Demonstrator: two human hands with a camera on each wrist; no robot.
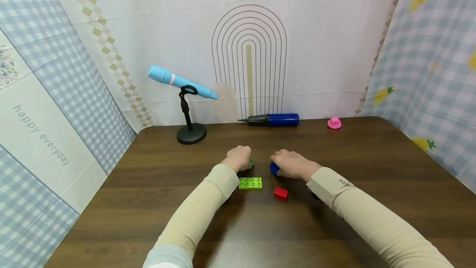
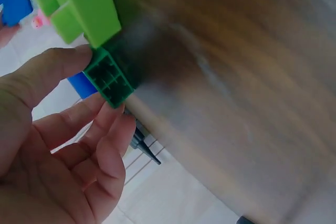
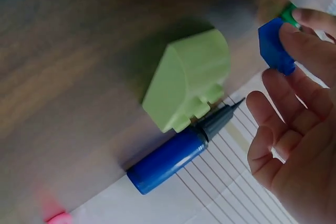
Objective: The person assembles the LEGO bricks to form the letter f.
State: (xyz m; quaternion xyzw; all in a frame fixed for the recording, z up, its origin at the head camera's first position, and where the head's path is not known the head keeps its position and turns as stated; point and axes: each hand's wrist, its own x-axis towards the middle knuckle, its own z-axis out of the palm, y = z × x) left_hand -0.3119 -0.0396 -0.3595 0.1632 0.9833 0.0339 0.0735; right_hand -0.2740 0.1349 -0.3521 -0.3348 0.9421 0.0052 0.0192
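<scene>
My left hand (image 1: 239,158) pinches a dark green building brick (image 2: 110,80) between thumb and fingertips, its hollow underside showing in the left wrist view. Just in front of that hand lies a lime green studded brick (image 1: 250,183). To the right, my right hand (image 1: 293,163) grips a blue building brick (image 3: 274,45) between thumb and fingers. A pale green curved brick (image 3: 189,80) rests on the table near the right hand; the right arm seems to cover it in the head view. Nearer the body sits a red brick (image 1: 280,194), apart from both hands.
Along the back of the wooden table (image 1: 148,202) lies a blue hand pump (image 1: 282,119). A pink rubber duck (image 1: 334,123) is at the back right. At the back left a black stand (image 1: 191,133) holds a light blue toy microphone (image 1: 182,82). Patterned cloths surround the table.
</scene>
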